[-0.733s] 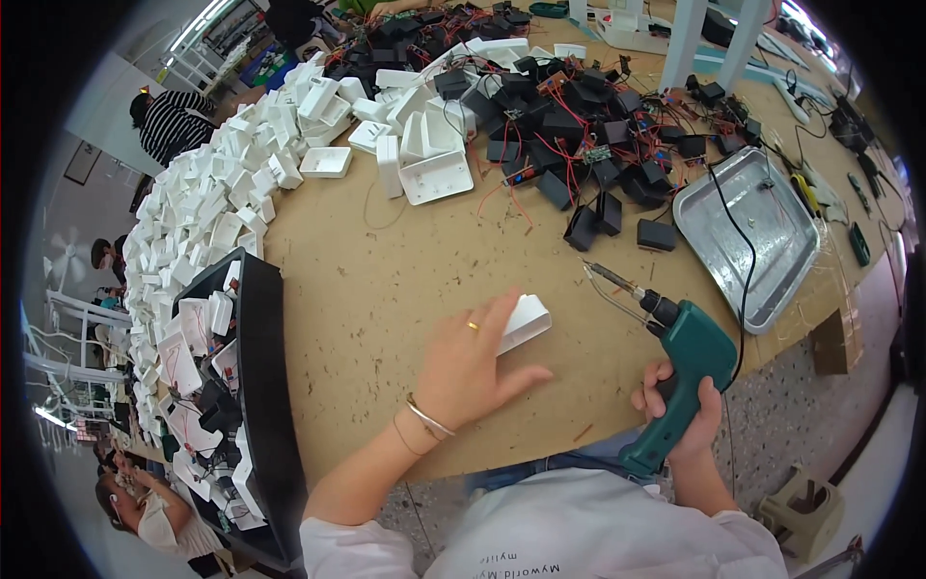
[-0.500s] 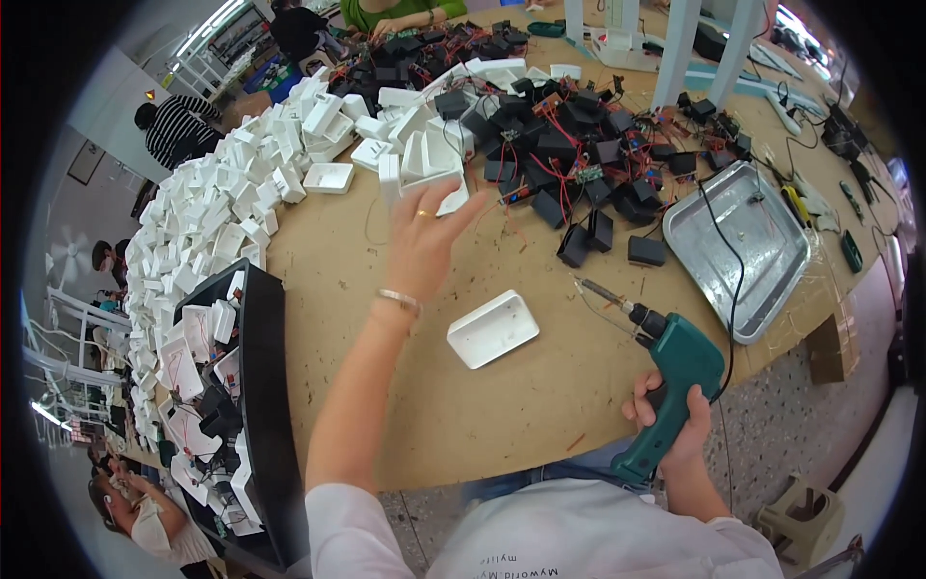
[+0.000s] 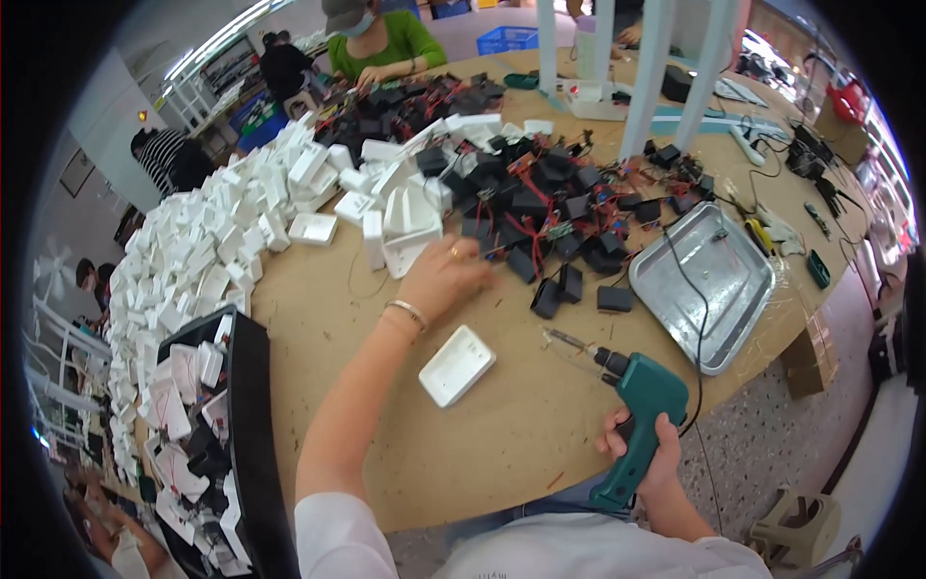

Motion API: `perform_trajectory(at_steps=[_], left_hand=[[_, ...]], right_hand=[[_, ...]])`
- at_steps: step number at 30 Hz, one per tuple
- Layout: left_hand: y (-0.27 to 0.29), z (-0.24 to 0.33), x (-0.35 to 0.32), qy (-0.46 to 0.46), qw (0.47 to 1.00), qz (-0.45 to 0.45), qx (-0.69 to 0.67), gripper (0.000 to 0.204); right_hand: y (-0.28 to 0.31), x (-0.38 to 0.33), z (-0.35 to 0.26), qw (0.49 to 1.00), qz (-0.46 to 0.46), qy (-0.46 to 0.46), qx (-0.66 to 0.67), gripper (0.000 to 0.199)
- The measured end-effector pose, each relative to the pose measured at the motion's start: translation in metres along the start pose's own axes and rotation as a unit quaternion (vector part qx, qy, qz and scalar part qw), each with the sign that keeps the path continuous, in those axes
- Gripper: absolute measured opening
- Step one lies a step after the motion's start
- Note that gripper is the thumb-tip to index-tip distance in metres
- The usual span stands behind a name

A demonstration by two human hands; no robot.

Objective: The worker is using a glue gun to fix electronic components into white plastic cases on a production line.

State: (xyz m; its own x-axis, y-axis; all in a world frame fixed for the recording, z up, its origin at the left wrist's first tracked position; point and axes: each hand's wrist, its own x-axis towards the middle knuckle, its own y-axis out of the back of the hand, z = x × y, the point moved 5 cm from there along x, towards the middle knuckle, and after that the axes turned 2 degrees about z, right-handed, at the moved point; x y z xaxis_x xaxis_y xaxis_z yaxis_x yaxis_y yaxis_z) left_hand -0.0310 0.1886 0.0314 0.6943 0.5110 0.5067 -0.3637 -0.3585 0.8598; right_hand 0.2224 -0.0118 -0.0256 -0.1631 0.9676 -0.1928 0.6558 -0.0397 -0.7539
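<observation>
My right hand (image 3: 644,446) is wrapped round the handle of a green soldering gun (image 3: 648,400), whose thin tip points up and left over the table. My left hand (image 3: 449,280) reaches forward to the near edge of a pile of black boxes with red wires (image 3: 545,193). Its fingers are curled down and smeared by motion, so whether they hold anything is hidden. Between my hands, a white plastic case (image 3: 458,367) lies on the table with its hollow side up. Just beyond my left hand stand several more white cases (image 3: 410,227).
A large heap of white cases (image 3: 203,251) fills the left side. A black bin (image 3: 253,415) holds cases and wired parts. At the right lies a metal tray (image 3: 714,299), the gun's cord crossing it. White posts (image 3: 648,82) rise at the back. A co-worker in green (image 3: 410,43) sits across.
My left hand has swung toward the black boxes, its spread fingers now curled. The view has tilted upward, and the white case appears slightly turned. My right hand keeps its hold on the soldering gun.
</observation>
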Motion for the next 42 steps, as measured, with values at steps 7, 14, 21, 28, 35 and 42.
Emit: perform_trajectory(at_steps=[7, 14, 21, 28, 35, 42], left_hand=[[0.103, -0.032, -0.036, 0.326, 0.698, 0.394, -0.501, 0.025], [0.127, 0.054, -0.094, 0.549, 0.703, 0.17, -0.418, 0.019], [0.053, 0.096, -0.108, 0.489, 0.809, 0.177, -0.275, 0.014], [0.036, 0.138, -0.096, 0.461, 0.832, 0.135, -0.277, 0.011], [0.04, 0.146, -0.077, 0.347, 0.922, 0.087, -0.147, 0.011], [0.046, 0.145, -0.061, 0.229, 0.966, 0.026, -0.118, 0.016]], right_hand=[[0.003, 0.008, 0.005, 1.0, -0.012, 0.002, 0.008, 0.054], [-0.003, 0.003, -0.002, 1.0, -0.027, 0.013, -0.002, 0.053], [0.0, 0.002, 0.0, 1.0, -0.024, 0.008, 0.004, 0.053], [0.001, -0.002, 0.002, 0.999, -0.029, 0.024, -0.034, 0.055], [-0.006, -0.008, -0.001, 0.989, -0.059, 0.075, -0.117, 0.057], [-0.003, -0.007, -0.004, 0.993, -0.043, 0.054, -0.1, 0.056]])
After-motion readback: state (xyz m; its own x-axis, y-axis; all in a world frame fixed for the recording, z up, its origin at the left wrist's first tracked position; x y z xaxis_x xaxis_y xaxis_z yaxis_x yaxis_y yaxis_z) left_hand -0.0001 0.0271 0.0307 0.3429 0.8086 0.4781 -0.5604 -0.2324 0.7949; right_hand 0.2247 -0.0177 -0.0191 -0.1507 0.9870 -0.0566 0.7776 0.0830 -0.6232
